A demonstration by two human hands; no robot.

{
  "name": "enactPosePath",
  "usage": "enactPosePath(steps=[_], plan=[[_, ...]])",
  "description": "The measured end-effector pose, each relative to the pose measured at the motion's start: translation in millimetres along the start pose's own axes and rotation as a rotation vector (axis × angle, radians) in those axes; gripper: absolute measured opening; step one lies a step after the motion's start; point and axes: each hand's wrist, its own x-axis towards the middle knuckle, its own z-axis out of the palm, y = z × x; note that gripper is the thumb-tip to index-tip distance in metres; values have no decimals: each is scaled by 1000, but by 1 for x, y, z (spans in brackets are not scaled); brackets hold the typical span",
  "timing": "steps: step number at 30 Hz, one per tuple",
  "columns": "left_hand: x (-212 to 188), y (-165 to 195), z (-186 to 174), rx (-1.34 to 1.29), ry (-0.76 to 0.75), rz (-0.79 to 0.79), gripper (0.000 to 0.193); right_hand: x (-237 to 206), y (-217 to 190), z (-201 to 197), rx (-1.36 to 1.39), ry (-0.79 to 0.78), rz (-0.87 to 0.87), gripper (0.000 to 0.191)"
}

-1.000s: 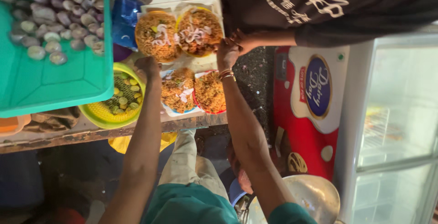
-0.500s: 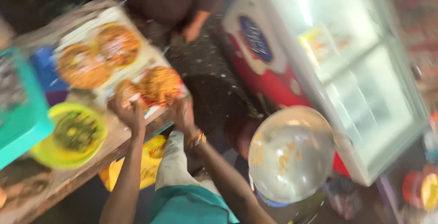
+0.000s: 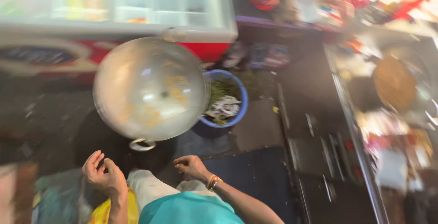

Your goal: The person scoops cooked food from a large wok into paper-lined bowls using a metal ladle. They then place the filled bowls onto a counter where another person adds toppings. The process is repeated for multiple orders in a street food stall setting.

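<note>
Hands, left hand (image 3: 102,174) and right hand (image 3: 191,166), fingers loosely curled and empty, near crumb-flecked steel bowl (image 3: 150,88).

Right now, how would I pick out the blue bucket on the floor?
Find the glass-topped freezer with its red front, then the big round metal pan below it. The blue bucket sits against the pan's right edge, the only blue round container, holding green scraps and crumpled white waste.

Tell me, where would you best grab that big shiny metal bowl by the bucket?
Probably by the small loop handle on the near rim of the metal bowl. It juts toward the person, just ahead of both empty hands, so the right hand could come from the near side. The wide rounded body offers no other obvious grip. The blue bucket crowds the far right side.
</note>
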Motion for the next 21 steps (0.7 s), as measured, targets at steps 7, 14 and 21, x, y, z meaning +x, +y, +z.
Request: enactPosePath(steps=[7, 14, 21], plan=[[-96, 144, 172, -137, -403, 245, 30, -109, 90, -221, 367, 597, 87, 32], [-170, 171, 368, -129, -725, 237, 24, -169, 176, -354, 628, 968, 215, 36], [-301, 198, 588, -194, -1237, 122, 18, -215, 222, -457, 488, 1102, 479, 40]])
